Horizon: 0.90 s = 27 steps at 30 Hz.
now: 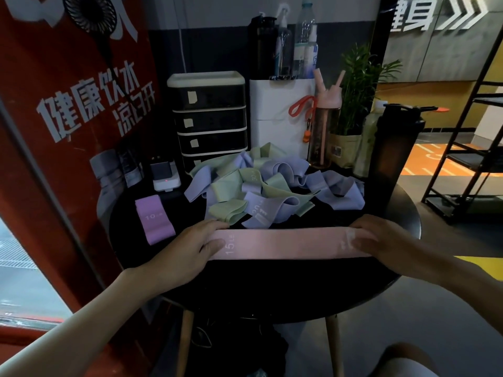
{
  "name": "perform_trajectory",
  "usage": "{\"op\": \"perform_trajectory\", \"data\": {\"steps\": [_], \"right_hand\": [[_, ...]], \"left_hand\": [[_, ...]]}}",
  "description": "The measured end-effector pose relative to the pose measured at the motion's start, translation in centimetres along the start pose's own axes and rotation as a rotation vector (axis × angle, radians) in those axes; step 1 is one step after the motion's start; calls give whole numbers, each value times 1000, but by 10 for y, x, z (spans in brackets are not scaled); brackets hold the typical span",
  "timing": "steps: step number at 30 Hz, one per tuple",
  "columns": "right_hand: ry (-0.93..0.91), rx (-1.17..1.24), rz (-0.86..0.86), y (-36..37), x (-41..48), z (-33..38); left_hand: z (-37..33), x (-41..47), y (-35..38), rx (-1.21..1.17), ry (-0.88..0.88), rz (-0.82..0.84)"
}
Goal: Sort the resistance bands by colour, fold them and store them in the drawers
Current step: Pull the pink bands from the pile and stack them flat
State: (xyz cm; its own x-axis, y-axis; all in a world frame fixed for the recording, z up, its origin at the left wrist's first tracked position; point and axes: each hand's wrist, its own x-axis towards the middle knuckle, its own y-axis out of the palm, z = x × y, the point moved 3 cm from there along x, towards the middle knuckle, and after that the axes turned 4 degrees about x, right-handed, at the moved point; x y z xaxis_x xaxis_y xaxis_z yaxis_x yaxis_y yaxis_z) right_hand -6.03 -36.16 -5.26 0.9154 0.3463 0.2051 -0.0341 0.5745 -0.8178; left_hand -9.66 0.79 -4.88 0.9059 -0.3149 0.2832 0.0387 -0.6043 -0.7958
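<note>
Lying flat near the front edge of the round black table (272, 289), the pink band (285, 246) runs with its long axis left to right, its "15 LB" print at the left end reading sideways. The left hand (190, 248) presses that end down, thumb on top beside the print and fairly straight fingers reaching along the far edge. The right hand (386, 240) covers the other end. It is blurred, so I cannot tell whether its fingers curl under the band or only press on it.

A folded purple band (155, 219) marked "10" lies apart to the left, tilted. Behind is a loose pile of lilac and green bands (272, 186), too tangled to count. The black drawer unit (209, 118) stands at the back left, its lowest drawer hidden by the pile. The drawer labels cannot be read.
</note>
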Motion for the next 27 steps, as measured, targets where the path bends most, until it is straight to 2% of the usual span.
{"op": "perform_trajectory", "data": {"steps": [3,10,14,18,22,27], "right_hand": [[-54,-43,-95,-9,-1,4],[-175,-109,-22,-2,-19,2],[-117,-22,-79,-11,-16,4],[-32,0,-14,-6,-18,-1],[9,21,-17,-6,-18,-1],[126,106,19,-13,-16,-1]], "left_hand": [[2,0,3,40,63,-90],[13,-2,15,121,114,-30],[11,3,9,105,113,-53],[16,4,14,108,76,-26],[17,6,12,12,84,-73],[13,11,1,-190,-105,-23]]}}
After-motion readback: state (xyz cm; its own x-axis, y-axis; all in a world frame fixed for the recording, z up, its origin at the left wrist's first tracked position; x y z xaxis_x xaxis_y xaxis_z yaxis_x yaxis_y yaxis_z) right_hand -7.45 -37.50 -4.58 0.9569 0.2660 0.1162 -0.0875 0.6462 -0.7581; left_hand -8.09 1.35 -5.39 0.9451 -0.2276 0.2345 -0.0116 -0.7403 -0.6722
